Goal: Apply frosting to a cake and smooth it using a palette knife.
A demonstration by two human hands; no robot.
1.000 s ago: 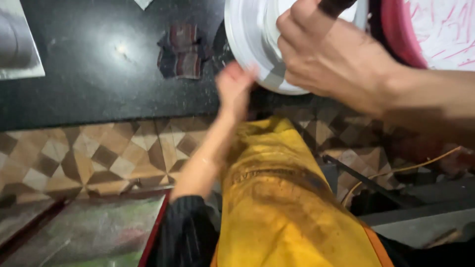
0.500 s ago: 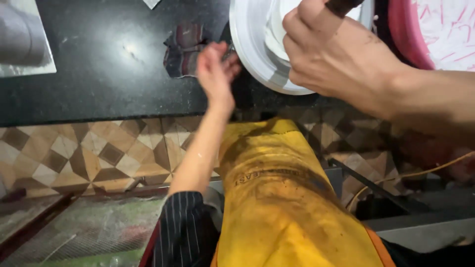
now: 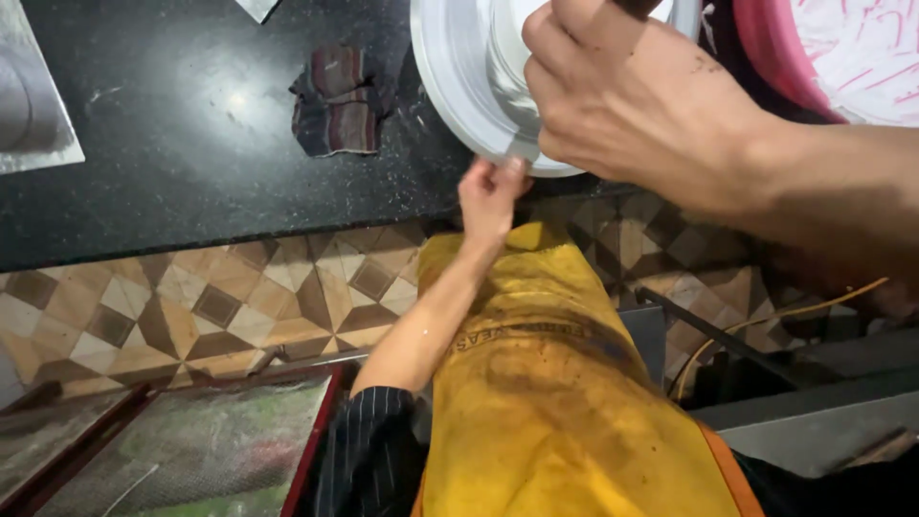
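Holding the round metal dish point(image 3: 459, 77) at the worktop's point(image 3: 172, 163) front edge, I have my right hand point(image 3: 632, 96) clamped over its rim and my left hand point(image 3: 490, 191) pinching the lower rim. Next, I judge, comes lifting it level. A folded rag point(image 3: 335, 101) lies beside it.

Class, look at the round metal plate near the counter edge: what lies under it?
The metal plate rests on the black counter, overhanging its edge. The right hand hides its middle; the left hand touches its rim.
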